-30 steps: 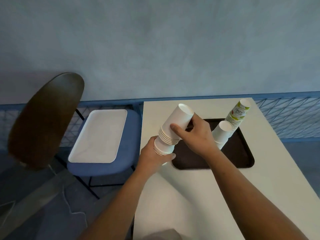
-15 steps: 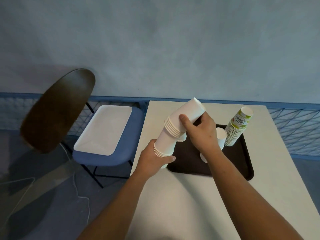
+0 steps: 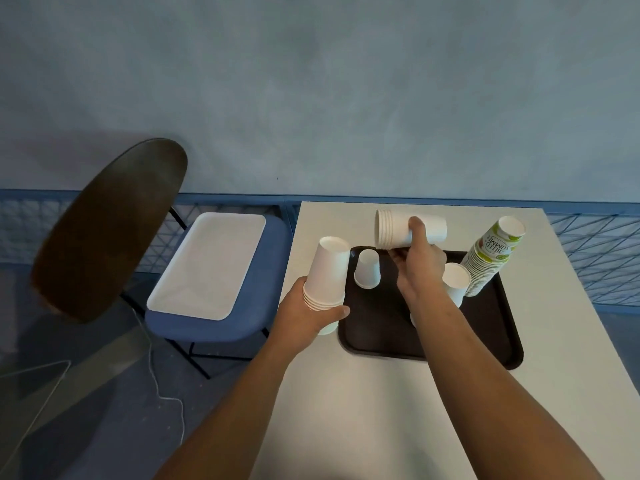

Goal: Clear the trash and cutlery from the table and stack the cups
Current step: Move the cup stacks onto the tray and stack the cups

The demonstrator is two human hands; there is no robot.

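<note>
At the near left corner of the black tray (image 3: 381, 341), the left grip (image 3: 304, 317) wraps its curled fingers and thumb round the rim end of a nested stack of white cups (image 3: 329, 271). This stack is held mouth-down and nearly upright, above the counter (image 3: 381, 427) edge. Holding it at the ribbed rims likely keeps the nested cups from sliding apart.

Over the far edge of the tray, the right grip (image 3: 420, 268) clamps a second white stack (image 3: 398, 230), thumb on top and fingers beneath. That stack lies on its side, rims pointing left toward the other stack and well apart from it. The sideways hold probably lines it up for nesting or for setting it down.

On the tray:
- one small cup (image 3: 367, 269) stands inverted between the two grips;
- another white cup (image 3: 457, 280) stands partly hidden behind the right wrist;
- a tall printed stack (image 3: 491, 258) leans at the far right corner.

No trash or cutlery is visible on the counter. A white tray (image 3: 207, 268) rests on the blue chair (image 3: 270, 306) beside it. Stacking appears close to done.
</note>
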